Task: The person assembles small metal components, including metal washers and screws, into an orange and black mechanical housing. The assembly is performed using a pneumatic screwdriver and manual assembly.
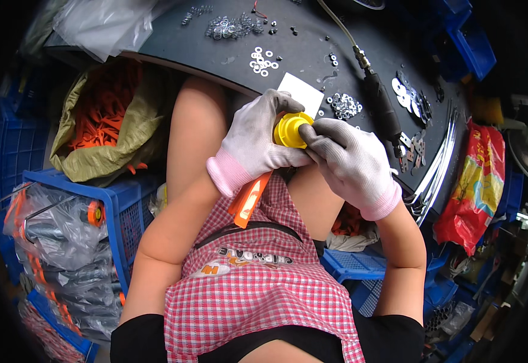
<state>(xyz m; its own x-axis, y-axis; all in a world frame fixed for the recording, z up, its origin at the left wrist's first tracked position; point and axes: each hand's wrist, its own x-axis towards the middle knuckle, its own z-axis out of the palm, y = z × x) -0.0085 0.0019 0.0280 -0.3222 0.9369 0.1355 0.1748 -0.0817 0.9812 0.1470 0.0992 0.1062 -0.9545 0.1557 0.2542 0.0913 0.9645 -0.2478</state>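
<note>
My left hand, in a grey glove with a pink cuff, grips a round yellow plastic part with an orange plastic strip hanging below the palm. My right hand, gloved the same way, presses its fingertips on the right side of the yellow part. Both hands are held over my lap, just in front of the dark round table.
The table carries loose washers, a heap of small metal rings, a white card and a black pneumatic tool on a hose. A sack of orange parts and blue crates stand at left; a red bag at right.
</note>
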